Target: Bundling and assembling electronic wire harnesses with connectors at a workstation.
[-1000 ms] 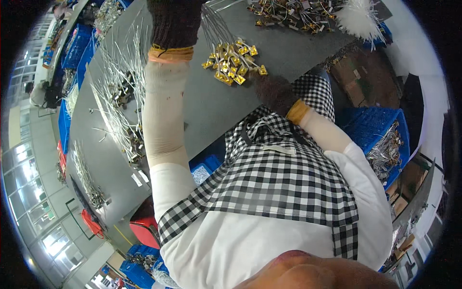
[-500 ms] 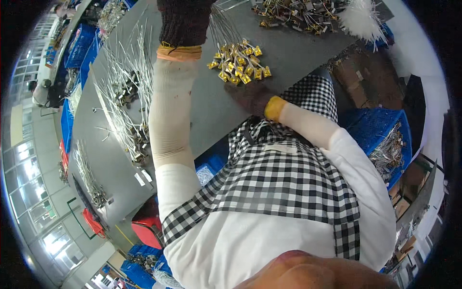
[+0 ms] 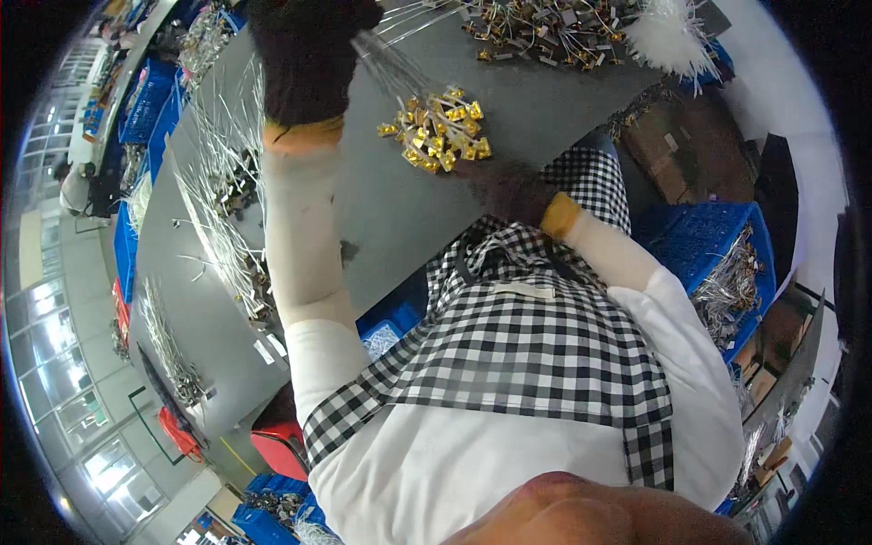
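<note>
My left hand (image 3: 309,59), in a dark knitted glove, is closed round the upper ends of a bundle of thin grey wires (image 3: 395,68) at the top of the picture. From it the wires run down to the right and end in a cluster of yellow connectors (image 3: 436,132) over the grey table. Just below the connectors is my right hand (image 3: 510,189), gloved too and smeared by motion. Its fingers are near or against the lowest connectors; I cannot tell whether they touch or how they are bent.
Several wire bundles (image 3: 227,218) lie on the table (image 3: 391,227) left of my left forearm. A heap of wired parts (image 3: 545,32) and a white fibrous tuft (image 3: 670,41) are at the far edge. A blue crate of wires (image 3: 708,263) stands at my right, by a brown carton (image 3: 681,145).
My left hand has moved left, and the wire bundle with its yellow connectors has shifted left with it. My right hand has moved right and slightly toward me.
</note>
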`<state>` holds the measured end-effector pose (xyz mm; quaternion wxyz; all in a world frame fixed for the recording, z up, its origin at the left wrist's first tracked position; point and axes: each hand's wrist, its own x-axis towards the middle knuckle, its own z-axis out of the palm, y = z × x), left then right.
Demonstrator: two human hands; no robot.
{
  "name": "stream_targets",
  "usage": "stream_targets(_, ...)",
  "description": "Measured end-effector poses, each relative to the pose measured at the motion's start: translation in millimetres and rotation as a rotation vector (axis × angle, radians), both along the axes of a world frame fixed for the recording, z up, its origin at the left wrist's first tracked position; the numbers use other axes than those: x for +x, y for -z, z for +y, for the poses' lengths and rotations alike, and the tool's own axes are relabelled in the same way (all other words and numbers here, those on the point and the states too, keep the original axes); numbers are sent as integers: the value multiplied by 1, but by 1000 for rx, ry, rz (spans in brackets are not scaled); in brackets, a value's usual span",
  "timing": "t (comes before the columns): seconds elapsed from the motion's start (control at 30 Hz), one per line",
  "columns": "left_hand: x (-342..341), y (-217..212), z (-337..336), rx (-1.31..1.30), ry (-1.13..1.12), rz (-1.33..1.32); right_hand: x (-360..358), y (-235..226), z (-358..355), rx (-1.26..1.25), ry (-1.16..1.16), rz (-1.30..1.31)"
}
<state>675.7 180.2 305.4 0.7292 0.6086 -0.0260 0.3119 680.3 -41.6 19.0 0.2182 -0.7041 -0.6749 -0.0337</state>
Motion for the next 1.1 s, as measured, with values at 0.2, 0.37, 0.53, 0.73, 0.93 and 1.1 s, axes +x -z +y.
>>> stream_targets(0.2, -13, -2, -7, 89, -10, 107, 72, -71, 26, 197, 461, 434)
stream_targets(0.37, -11, -7, -25, 210, -62, 140, 120, -51, 75, -120, 373, 347)
stream_targets(0.53, -10, -6, -20, 24, 55, 133, 141, -34, 111, -327, 257, 328)
stream_targets(0.73, 6, 35, 11, -357, 521, -360, 134, -38, 142, -613, 414, 284)
stream_targets(0.93, -4, -4, -7, 29, 27, 127, 148, -43, 121, -551, 278, 562)
stream_targets(1.1, -6, -16, -22, 120, -156, 76, 95, -150, 89, 234, -133, 960)
